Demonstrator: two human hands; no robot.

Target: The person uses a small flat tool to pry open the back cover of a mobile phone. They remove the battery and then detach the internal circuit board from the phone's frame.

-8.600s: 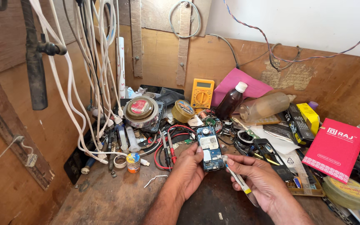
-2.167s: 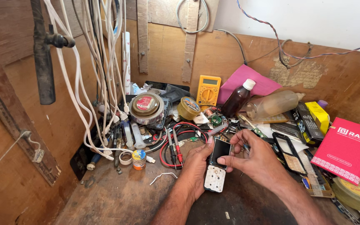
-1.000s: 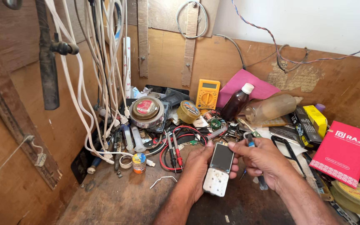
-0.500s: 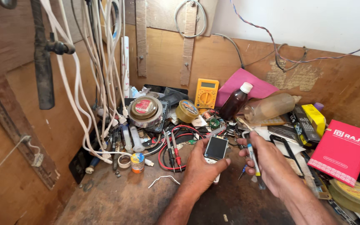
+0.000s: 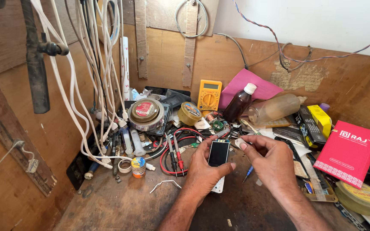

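— We see the left hand at frame centre, fingers wrapped round the small phone, thumb across its lower face.

— And the right hand pinches a small pale bit at its top edge; we'd worry it slips into the clutter.

Both bare forearms reach up from the lower edge, converging mid-frame. The left hand shows its back, fingers curled inward and thumb stretched rightward in a closed grip. The right hand (also back upward) pinches thumb against forefinger at its upper left.
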